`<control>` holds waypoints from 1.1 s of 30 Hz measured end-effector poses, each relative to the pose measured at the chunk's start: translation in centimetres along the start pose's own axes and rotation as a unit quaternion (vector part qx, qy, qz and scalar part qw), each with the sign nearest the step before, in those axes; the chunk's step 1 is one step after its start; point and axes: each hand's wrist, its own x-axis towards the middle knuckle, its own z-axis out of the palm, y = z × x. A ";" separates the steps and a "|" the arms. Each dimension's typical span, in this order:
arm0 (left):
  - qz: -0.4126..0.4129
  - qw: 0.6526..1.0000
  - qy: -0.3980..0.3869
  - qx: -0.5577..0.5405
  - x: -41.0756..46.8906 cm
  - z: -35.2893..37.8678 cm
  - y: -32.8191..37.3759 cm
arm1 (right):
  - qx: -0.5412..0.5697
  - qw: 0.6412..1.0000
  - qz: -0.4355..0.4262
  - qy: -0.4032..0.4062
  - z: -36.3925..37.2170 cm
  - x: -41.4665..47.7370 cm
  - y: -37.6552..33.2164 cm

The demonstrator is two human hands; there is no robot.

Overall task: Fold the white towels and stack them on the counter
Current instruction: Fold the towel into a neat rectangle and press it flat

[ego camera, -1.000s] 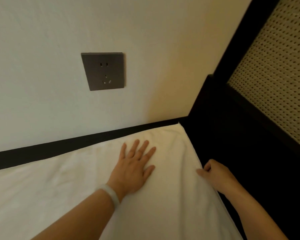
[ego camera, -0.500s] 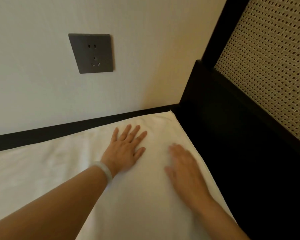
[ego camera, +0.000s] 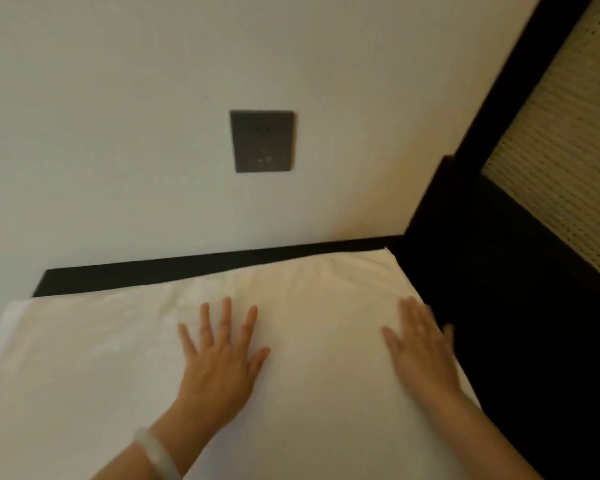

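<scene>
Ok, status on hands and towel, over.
Left hand and right hand open, pressed flat on white towel. Towel smooth, along the wall. Dark panel close by right hand; nothing else in the way.

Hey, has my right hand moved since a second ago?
Yes. The right hand pinched the right edge of the white towel; it has shifted left, away from the black surface, and now lies flat on top, just inside that edge.
</scene>
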 end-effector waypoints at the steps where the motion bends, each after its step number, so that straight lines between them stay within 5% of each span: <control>1: -0.029 1.000 -0.003 0.000 -0.6 0.2 -1.3 | -0.007 0.999 0.053 -0.007 -0.6 0.9 -0.5; 2: -0.040 0.999 -0.011 -0.003 -1.1 0.4 -2.3 | -0.011 0.998 0.057 0.010 -1.0 1.6 -1.9; 4: -0.026 0.999 -0.022 0.000 -1.7 1.0 -3.3 | 0.037 0.991 -0.074 0.106 -1.6 1.8 -7.7; 7: 0.005 1.000 -0.012 -0.014 -1.6 1.0 -3.5 | 0.053 0.956 -0.279 0.070 -1.0 1.2 -16.7; 9: 0.027 1.000 -0.009 -0.006 -1.4 1.1 -4.2 | 0.037 0.964 -0.264 -0.009 -0.4 2.2 -18.4; 15: -0.013 0.999 0.028 0.013 1.2 1.5 -10.2 | 0.009 0.997 -0.075 -0.018 -0.8 11.4 -9.4; 22: -0.018 0.999 0.030 0.003 1.8 1.4 -11.0 | 0.024 0.991 -0.132 -0.015 -1.1 14.4 -4.8; 27: -0.018 0.999 0.025 -0.016 1.7 1.1 -10.7 | 0.101 0.982 -0.016 0.162 -2.0 12.5 -7.7; 31: -0.018 0.999 0.034 -0.027 1.7 0.6 -10.5 | 0.068 0.958 -0.267 0.083 0.4 4.5 -15.6; 33: -0.018 0.999 0.025 -0.032 1.6 0.2 -10.3 | 0.008 0.965 -0.261 0.014 1.0 2.1 -18.4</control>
